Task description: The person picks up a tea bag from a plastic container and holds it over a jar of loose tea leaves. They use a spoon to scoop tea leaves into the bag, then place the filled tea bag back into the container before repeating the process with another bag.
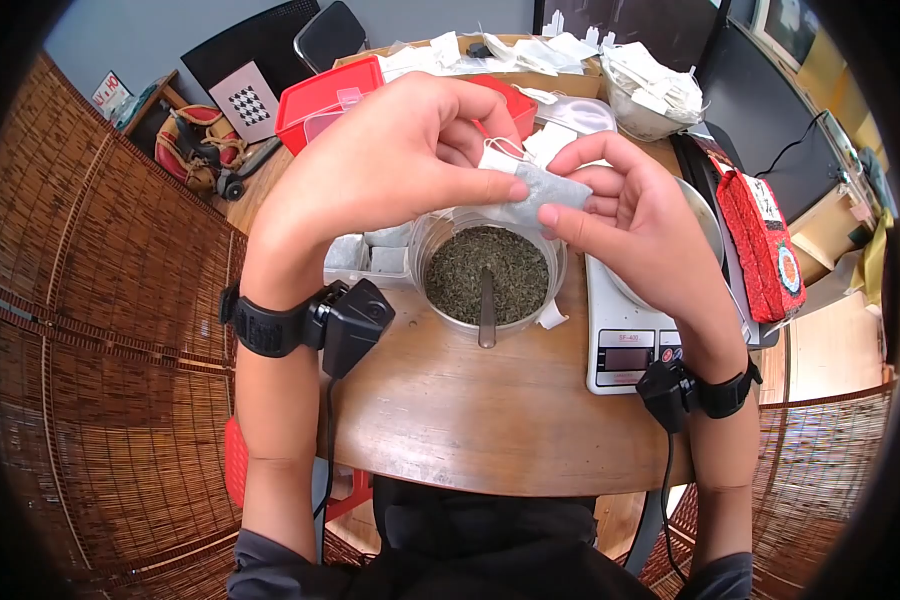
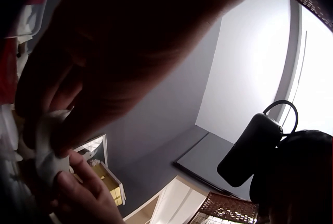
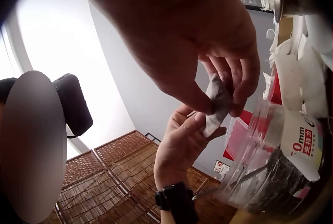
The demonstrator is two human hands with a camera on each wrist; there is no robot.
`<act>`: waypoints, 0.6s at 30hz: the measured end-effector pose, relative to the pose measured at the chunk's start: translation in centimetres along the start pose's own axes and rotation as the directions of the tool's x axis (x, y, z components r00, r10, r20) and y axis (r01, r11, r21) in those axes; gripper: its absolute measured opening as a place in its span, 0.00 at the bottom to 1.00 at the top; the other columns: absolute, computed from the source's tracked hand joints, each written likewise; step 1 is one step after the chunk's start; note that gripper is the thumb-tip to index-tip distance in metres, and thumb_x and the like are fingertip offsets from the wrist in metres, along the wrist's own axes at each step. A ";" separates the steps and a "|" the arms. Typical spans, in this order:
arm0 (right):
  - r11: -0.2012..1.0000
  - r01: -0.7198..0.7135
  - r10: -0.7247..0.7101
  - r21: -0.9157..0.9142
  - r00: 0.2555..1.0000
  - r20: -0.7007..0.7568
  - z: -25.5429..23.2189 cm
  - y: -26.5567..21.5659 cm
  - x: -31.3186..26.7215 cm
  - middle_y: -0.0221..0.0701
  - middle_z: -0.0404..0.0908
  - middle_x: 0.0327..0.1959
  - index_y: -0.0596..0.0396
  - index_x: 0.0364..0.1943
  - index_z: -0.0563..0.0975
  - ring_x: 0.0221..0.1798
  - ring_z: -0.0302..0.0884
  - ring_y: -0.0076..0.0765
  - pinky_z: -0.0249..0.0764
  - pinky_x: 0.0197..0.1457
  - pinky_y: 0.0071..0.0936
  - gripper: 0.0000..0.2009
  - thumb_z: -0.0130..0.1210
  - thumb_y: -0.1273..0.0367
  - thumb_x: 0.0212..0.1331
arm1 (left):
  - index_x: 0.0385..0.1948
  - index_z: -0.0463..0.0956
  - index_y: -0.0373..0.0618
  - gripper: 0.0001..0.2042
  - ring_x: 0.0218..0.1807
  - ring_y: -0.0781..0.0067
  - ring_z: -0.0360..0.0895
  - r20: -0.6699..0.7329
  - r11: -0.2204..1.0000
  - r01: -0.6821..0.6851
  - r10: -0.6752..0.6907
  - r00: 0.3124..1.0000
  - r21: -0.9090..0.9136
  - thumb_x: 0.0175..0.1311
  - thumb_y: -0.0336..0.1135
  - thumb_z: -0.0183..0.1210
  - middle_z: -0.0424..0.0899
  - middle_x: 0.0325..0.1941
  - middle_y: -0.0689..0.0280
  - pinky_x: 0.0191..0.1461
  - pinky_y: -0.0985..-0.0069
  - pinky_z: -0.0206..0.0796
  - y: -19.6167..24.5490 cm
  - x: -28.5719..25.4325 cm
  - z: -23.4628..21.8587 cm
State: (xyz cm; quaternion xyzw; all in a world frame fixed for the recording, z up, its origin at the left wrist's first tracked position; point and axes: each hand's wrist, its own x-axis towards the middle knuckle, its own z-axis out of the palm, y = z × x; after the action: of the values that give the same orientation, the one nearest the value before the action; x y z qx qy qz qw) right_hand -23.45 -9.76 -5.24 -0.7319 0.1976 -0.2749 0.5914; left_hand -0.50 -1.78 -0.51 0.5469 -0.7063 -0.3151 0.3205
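Note:
Both hands pinch a filled tea bag (image 1: 550,192) of pale, thin material above a round plastic tub. My left hand (image 1: 400,150) has thumb and fingers on its left end, near a white string. At the other end, my right hand (image 1: 635,205) grips it between thumb and fingers. The right wrist view shows the tea bag (image 3: 218,104) between the fingertips of both hands. Below, the clear tub (image 1: 438,300) contains dark green loose tea (image 1: 460,265), and a metal spoon (image 1: 487,300) stands in it, handle toward me.
A white kitchen scale (image 1: 610,310) sits right of the tub, partly behind my right arm. Left of the tub, a clear tray (image 1: 365,278) contains several filled bags. Behind are a red box (image 1: 315,95) and a bowl (image 1: 650,122) heaped with white bags. The wooden table (image 1: 490,430) curves in front.

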 end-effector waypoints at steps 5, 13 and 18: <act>0.999 0.041 -0.041 0.011 0.998 -0.037 0.1 0.2 0.2 0.27 0.85 0.42 0.60 0.50 0.74 0.41 0.80 0.13 0.78 0.44 0.13 0.15 0.66 0.74 0.65 | 0.42 0.82 0.37 0.09 0.36 0.88 0.79 0.074 0.998 -0.037 0.041 0.996 -0.056 0.66 0.30 0.70 0.86 0.33 0.72 0.39 0.86 0.72 -1.3 0.1 0.0; 0.998 0.063 -0.062 0.010 0.997 -0.052 0.1 0.3 0.3 0.26 0.84 0.41 0.60 0.50 0.75 0.40 0.79 0.11 0.77 0.45 0.13 0.14 0.67 0.73 0.65 | 0.42 0.85 0.35 0.10 0.36 0.84 0.79 0.169 0.975 -0.039 0.002 0.986 0.218 0.70 0.34 0.67 0.85 0.31 0.68 0.40 0.80 0.72 -0.7 -0.2 -0.2; 0.998 0.063 -0.063 0.001 0.998 -0.024 0.1 0.3 0.3 0.25 0.84 0.41 0.59 0.49 0.76 0.40 0.78 0.11 0.77 0.45 0.13 0.13 0.66 0.73 0.65 | 0.43 0.84 0.34 0.10 0.37 0.84 0.80 0.149 0.985 -0.031 0.006 0.989 0.169 0.71 0.33 0.65 0.85 0.33 0.68 0.43 0.80 0.74 -0.7 -0.2 0.0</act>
State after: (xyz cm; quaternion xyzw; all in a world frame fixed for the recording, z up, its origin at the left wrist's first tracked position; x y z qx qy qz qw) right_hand -23.12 -9.90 -5.51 -0.7340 0.1810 -0.3023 0.5807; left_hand -0.07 -1.68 -1.05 0.5409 -0.7577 -0.2901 0.2218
